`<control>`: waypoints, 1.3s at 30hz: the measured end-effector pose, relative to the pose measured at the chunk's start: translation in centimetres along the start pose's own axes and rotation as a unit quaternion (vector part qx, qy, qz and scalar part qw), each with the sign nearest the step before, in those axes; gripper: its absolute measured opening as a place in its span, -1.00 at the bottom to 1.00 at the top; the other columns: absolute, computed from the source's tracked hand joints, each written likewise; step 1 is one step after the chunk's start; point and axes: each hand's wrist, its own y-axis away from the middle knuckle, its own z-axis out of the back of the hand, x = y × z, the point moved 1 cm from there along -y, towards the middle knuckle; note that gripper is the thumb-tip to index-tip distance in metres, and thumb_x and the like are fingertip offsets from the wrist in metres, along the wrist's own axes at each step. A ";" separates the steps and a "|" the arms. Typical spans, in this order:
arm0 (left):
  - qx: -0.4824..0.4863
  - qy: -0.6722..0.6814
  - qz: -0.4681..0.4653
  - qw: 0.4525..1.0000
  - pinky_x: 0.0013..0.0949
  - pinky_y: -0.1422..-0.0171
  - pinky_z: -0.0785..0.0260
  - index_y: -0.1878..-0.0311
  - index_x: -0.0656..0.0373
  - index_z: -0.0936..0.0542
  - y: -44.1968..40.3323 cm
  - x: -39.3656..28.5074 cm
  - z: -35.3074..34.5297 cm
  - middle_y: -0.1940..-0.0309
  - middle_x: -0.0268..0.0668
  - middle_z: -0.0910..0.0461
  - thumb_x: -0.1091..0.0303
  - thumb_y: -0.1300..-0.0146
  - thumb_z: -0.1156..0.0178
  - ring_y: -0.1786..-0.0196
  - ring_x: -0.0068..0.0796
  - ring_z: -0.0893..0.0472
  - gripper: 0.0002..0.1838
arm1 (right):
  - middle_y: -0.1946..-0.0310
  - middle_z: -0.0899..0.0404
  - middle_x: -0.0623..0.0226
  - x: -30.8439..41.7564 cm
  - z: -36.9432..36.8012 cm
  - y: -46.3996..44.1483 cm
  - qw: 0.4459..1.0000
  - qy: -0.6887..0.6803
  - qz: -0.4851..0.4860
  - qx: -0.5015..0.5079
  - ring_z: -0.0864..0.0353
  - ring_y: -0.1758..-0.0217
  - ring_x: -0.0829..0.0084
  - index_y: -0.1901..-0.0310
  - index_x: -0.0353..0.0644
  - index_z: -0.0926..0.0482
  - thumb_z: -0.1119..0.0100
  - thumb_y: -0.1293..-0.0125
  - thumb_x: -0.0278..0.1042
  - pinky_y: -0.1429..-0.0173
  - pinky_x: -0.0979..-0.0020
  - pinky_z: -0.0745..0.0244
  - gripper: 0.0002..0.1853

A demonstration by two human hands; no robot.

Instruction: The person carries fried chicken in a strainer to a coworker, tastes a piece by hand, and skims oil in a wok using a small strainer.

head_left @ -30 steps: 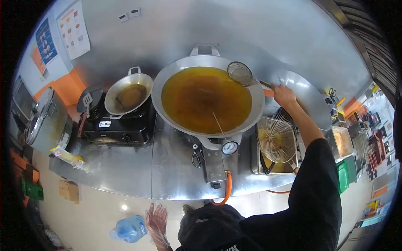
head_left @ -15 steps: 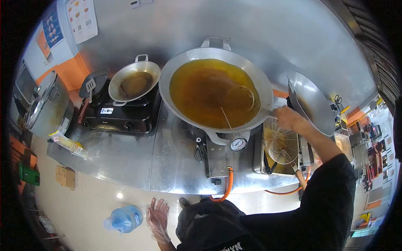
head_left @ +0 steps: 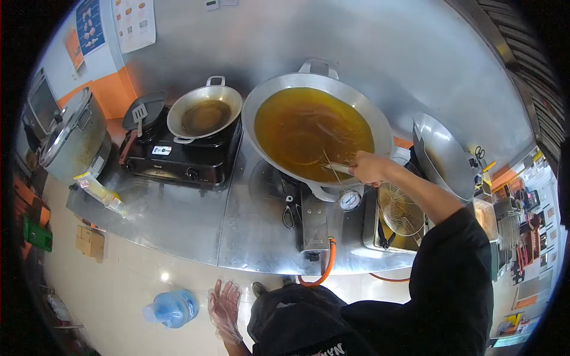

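My right hand (head_left: 371,168) is closed round the handle of a small strainer (head_left: 338,166) at the front right of the large wok (head_left: 383,121). The strainer's round head is under the brown-yellow oil (head_left: 309,121), only faintly visible. Close by, a dial thermometer (head_left: 350,200) leans over the wok's front rim with its probe in the oil. My left hand (head_left: 225,308), in a clear plastic glove, hangs below the counter's front edge with its fingers spread, holding nothing.
On the left, a smaller pan (head_left: 233,98) sits on a black stove (head_left: 178,169), near a large pot (head_left: 80,142). Scissors (head_left: 289,215) lie by the burner. At right are a wire skimmer (head_left: 401,210) on a tray and another wok (head_left: 442,157). A blue bottle (head_left: 172,308) is on the floor.
The strainer has gone from above the wok's right rim down into the oil, then leftward and toward me with my right hand. The view has shifted; my left hand stays low and open.
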 end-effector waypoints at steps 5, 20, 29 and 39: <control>0.022 -0.009 -0.006 1.000 0.00 -0.26 -0.35 -0.33 0.09 -0.32 0.2 -0.7 0.3 -0.11 0.00 -0.50 -0.10 -0.37 -0.01 -0.12 -0.04 -0.52 -0.39 | 0.69 -0.41 0.29 -0.7 -0.4 0.2 0.985 -0.169 0.019 0.018 -0.36 0.74 0.42 0.17 -0.32 -0.61 0.01 -0.35 -0.31 0.69 0.39 -0.27 -0.74; 0.062 -0.075 0.024 0.995 -0.01 -0.28 -0.34 -0.34 0.09 -0.30 -1.6 -1.6 -2.2 -0.15 0.00 -0.48 -0.11 -0.34 -0.05 -0.13 -0.03 -0.52 -0.36 | 0.63 -0.37 0.42 -6.9 -0.9 4.3 0.949 -0.313 0.011 -0.017 -0.31 0.63 0.61 -0.04 -0.15 -0.62 -0.05 -0.41 -0.22 0.67 0.50 -0.16 -0.70; 0.062 -0.100 0.068 0.991 -0.02 -0.28 -0.32 -0.35 0.08 -0.28 -3.3 -0.7 -3.5 -0.17 -0.03 -0.43 -0.13 -0.34 -0.04 -0.15 -0.05 -0.47 -0.34 | 0.70 -0.24 0.56 -11.8 3.5 9.0 0.959 -0.274 -0.053 0.042 -0.12 0.72 0.66 0.02 -0.08 -0.65 -0.07 -0.42 -0.20 0.70 0.52 0.01 -0.75; 0.080 -0.095 0.095 0.988 -0.01 -0.28 -0.36 -0.38 0.09 -0.24 -5.0 -0.1 -4.1 -0.17 0.01 -0.41 -0.12 -0.33 -0.04 -0.15 -0.03 -0.49 -0.32 | 0.71 -0.24 0.60 -15.7 3.6 11.6 0.953 -0.286 -0.082 -0.065 -0.08 0.76 0.73 -0.05 -0.09 -0.61 -0.06 -0.45 -0.17 0.73 0.58 0.06 -0.72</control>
